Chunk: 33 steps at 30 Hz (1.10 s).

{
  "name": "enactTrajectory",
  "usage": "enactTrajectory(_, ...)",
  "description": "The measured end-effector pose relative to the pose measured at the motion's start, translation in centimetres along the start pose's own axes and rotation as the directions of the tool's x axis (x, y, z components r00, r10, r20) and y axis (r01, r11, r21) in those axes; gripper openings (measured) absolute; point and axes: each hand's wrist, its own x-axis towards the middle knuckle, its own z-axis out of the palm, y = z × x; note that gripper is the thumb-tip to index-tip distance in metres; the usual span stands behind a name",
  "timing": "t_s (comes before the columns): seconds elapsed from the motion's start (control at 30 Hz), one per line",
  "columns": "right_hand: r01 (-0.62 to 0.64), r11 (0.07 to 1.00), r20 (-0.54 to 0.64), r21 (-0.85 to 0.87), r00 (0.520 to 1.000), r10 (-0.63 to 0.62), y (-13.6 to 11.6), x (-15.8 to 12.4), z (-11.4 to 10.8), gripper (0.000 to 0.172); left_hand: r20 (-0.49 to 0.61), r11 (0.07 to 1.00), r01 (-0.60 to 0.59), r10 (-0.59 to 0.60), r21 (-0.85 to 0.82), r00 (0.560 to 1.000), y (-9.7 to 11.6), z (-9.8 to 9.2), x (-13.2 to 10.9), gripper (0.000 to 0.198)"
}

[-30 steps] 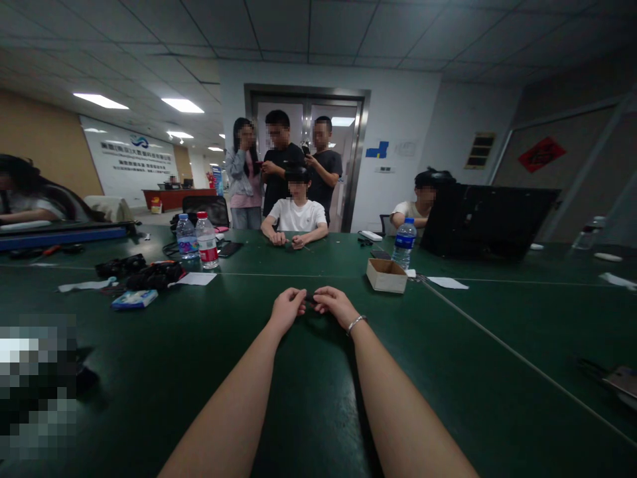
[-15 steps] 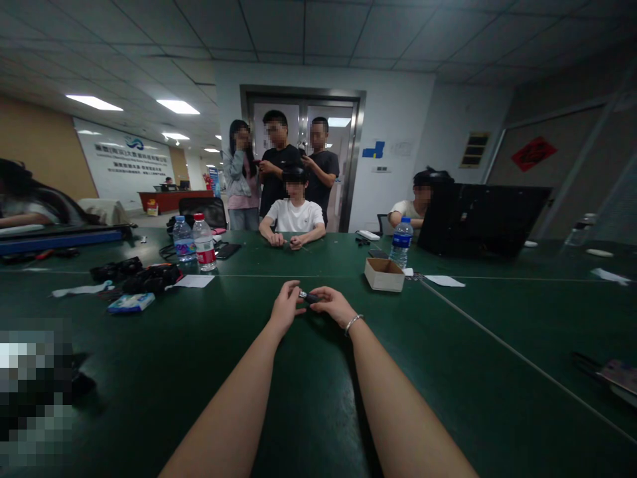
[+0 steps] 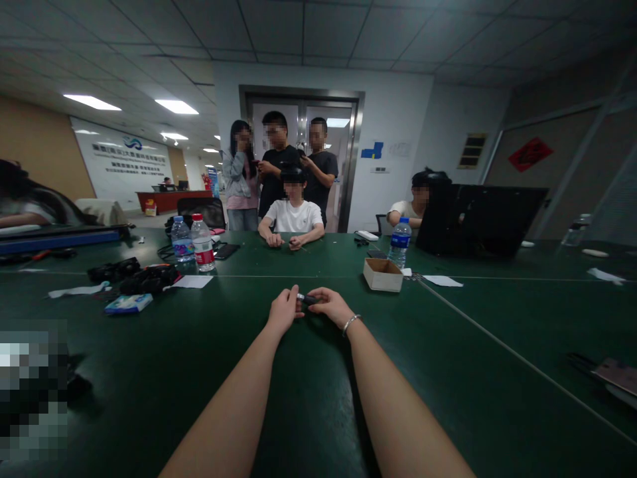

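A small dark object with a shiny silver end (image 3: 309, 300) is held between my two hands, just above the green table (image 3: 318, 385). My right hand (image 3: 332, 308), with a silver bracelet at the wrist, pinches the dark end between thumb and fingers. On the other side my left hand (image 3: 284, 311) closes its thumb and fingers about the silver end, partly covering it. The object is too small to name its kind. Beyond and to the right of my hands stands an open cardboard box (image 3: 382, 282).
Bottles (image 3: 202, 245) stand at the left, near black gear (image 3: 149, 277) and a blue-white packet (image 3: 128, 304). A blue-labelled bottle (image 3: 399, 242) is behind the box, with a black monitor (image 3: 482, 219) farther right. One person (image 3: 293, 219) sits opposite; several others are around.
The left thumb and fingers have closed in around the silver end, which shows less now. My right hand keeps its pinch. The view has shifted slightly.
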Motion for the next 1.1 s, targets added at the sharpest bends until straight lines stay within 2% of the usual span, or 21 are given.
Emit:
enactTrajectory(0.13, -0.004, 0.999, -0.017, 0.032, 1.0, 0.005, 0.1, 0.1, -0.1, 0.035, 0.06, 0.986, -0.11, 0.118, -0.129, 0.991, 0.6, -0.1, -0.5, 0.029)
enactTrajectory(0.23, 0.008, 0.998, -0.015, 0.057, 1.0, -0.007, 0.2, 0.1, -0.2, 0.035, 0.128, 0.976, -0.169, 0.187, -0.138, 0.974, 0.8, -0.3, -0.8, 0.03)
enactTrajectory(0.5, -0.014, 0.999, -0.013, 0.035, 1.0, 0.015, 0.2, 0.1, 0.0, 0.035, 0.079, 0.986, -0.144, 0.151, -0.085, 0.985, 0.3, -0.3, -0.4, 0.021)
enactTrajectory(0.67, -0.025, 0.999, -0.018, 0.023, 1.0, 0.025, -0.1, 0.1, 0.2, 0.035, 0.021, 0.996, -0.091, 0.09, 0.014, 0.996, -0.3, 0.0, 0.1, 0.031)
enactTrajectory(0.77, -0.023, 1.0, -0.008, 0.007, 1.0, 0.023, -0.2, 0.0, 0.3, 0.034, 0.0, 0.998, -0.068, 0.068, -0.003, 0.998, -0.5, 0.1, 0.3, 0.036)
enactTrajectory(0.83, -0.026, 1.0, -0.02, 0.007, 0.999, 0.026, -0.2, 0.0, 0.3, 0.034, 0.011, 0.995, -0.075, 0.076, -0.071, 0.997, -0.2, 0.0, 0.1, 0.033)
enactTrajectory(0.93, -0.023, 0.999, -0.034, 0.026, 0.999, 0.024, -0.1, 0.1, 0.2, 0.034, 0.09, 0.98, -0.116, 0.132, -0.16, 0.987, 0.5, -0.1, -0.4, 0.03)
enactTrajectory(1.0, -0.015, 0.999, -0.031, 0.038, 0.999, 0.016, -0.1, 0.1, 0.2, 0.035, 0.126, 0.977, -0.133, 0.155, -0.165, 0.98, 1.0, -0.2, -0.7, 0.029)
enactTrajectory(1.1, -0.011, 1.0, -0.036, 0.022, 0.999, 0.012, -0.2, 0.0, 0.2, 0.035, 0.121, 0.98, -0.141, 0.159, -0.142, 0.98, 1.2, -0.2, -0.9, 0.026)
